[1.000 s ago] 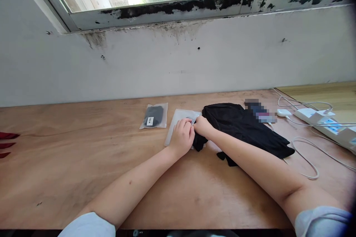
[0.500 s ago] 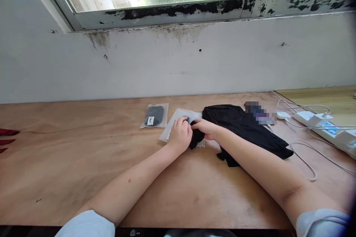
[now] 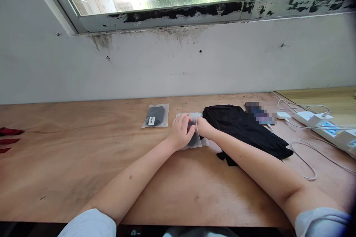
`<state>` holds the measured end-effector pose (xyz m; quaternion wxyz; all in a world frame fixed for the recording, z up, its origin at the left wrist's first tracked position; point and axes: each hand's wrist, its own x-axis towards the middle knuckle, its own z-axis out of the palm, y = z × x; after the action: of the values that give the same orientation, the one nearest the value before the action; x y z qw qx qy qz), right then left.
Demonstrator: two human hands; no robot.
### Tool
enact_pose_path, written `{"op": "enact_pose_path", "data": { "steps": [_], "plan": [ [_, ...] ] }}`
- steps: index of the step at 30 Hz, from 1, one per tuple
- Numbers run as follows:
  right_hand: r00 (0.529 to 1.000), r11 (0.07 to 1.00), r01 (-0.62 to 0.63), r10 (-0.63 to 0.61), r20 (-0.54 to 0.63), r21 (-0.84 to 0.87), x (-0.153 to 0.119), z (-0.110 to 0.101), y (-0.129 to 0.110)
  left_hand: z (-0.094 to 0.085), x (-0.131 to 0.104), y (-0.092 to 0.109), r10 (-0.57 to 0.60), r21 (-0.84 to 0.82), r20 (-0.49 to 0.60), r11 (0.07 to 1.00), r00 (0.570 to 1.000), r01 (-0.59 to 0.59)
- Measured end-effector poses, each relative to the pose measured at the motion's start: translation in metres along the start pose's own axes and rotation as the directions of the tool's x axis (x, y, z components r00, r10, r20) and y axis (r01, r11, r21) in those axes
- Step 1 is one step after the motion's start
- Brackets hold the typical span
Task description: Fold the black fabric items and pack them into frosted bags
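Note:
A frosted plastic bag (image 3: 197, 141) with dark folded cloth inside lies on the wooden table under both hands. My left hand (image 3: 181, 130) rests on the bag's left part, thumb apart from the fingers, which bend over the plastic. At the bag's right edge is my right hand (image 3: 204, 127), its fingers hidden inside or behind the plastic; what they grip cannot be seen. Just right of it a black garment (image 3: 239, 126) is spread out, partly beneath my right forearm. Left of my hands lies a second clear bag (image 3: 156, 116) holding dark cloth with a white label.
A phone (image 3: 260, 114) lies beyond the garment. White cables and a power strip (image 3: 330, 127) with chargers occupy the right side. Red strips (image 3: 11, 132) show at the far left edge. Behind the wooden table (image 3: 83, 155) stands a wall with a window.
The black cloth that was bunched between my hands now shows inside the plastic bag. The bag's left part has moved right, and my left thumb has spread out.

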<state>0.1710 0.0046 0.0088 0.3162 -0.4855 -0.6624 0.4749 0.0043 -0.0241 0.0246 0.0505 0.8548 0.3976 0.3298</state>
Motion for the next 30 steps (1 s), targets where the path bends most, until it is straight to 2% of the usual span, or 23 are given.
{"op": "enact_pose_path", "data": {
  "steps": [3, 5, 7, 9, 12, 14, 17, 19, 21, 24, 27, 30],
  "plan": [
    [0.998, 0.959, -0.06, 0.063, -0.001, 0.277, -0.004, -0.001, -0.006, 0.003, 0.0, -0.019, 0.026, 0.025, 0.102, 0.999, 0.994, -0.028],
    [0.987, 0.868, -0.154, 0.112, 0.116, 0.471, -0.006, 0.001, -0.01, 0.009, -0.002, -0.025, -0.036, 0.042, 0.158, 0.999, 0.987, 0.03],
    [0.965, 0.807, -0.247, 0.152, 0.215, 0.537, -0.006, 0.001, -0.011, 0.014, -0.004, -0.027, -0.107, 0.062, 0.172, 0.993, 0.979, 0.098],
    [0.95, 0.819, -0.296, 0.199, 0.241, 0.491, -0.005, -0.003, -0.01, 0.018, -0.005, -0.027, -0.148, 0.071, 0.164, 0.988, 0.975, 0.138],
    [0.935, 0.9, -0.325, 0.262, 0.238, 0.291, -0.002, -0.016, -0.005, 0.022, -0.005, -0.026, -0.18, 0.067, 0.162, 0.983, 0.97, 0.171],
    [0.933, 0.919, -0.322, 0.269, 0.237, 0.227, -0.002, -0.022, -0.002, 0.023, -0.004, -0.027, -0.222, 0.066, 0.174, 0.975, 0.959, 0.214],
    [0.93, 0.861, -0.34, 0.248, 0.271, 0.378, -0.005, -0.021, 0.0, 0.026, -0.004, -0.028, -0.287, 0.067, 0.169, 0.958, 0.943, 0.28],
    [0.909, 0.795, -0.371, 0.205, 0.362, 0.481, -0.009, -0.015, 0.001, 0.028, -0.004, -0.027, -0.311, 0.072, 0.139, 0.95, 0.94, 0.304],
    [0.876, 0.766, -0.388, 0.134, 0.463, 0.513, -0.011, -0.007, 0.002, 0.028, -0.003, -0.026, -0.33, 0.086, 0.105, 0.943, 0.938, 0.322],
    [0.858, 0.797, -0.352, 0.066, 0.51, 0.49, -0.012, 0.0, 0.003, 0.028, 0.0, -0.027, -0.358, 0.088, 0.076, 0.932, 0.931, 0.351],
    [0.866, 0.824, -0.329, 0.069, 0.494, 0.462, -0.011, -0.002, 0.004, 0.024, 0.005, -0.032, -0.351, 0.043, 0.037, 0.936, 0.936, 0.349],
    [0.835, 0.846, -0.351, 0.088, 0.543, 0.402, -0.011, -0.007, 0.0, 0.014, 0.012, -0.041, -0.315, 0.012, 0.006, 0.949, 0.949, 0.314]
  ]
}}
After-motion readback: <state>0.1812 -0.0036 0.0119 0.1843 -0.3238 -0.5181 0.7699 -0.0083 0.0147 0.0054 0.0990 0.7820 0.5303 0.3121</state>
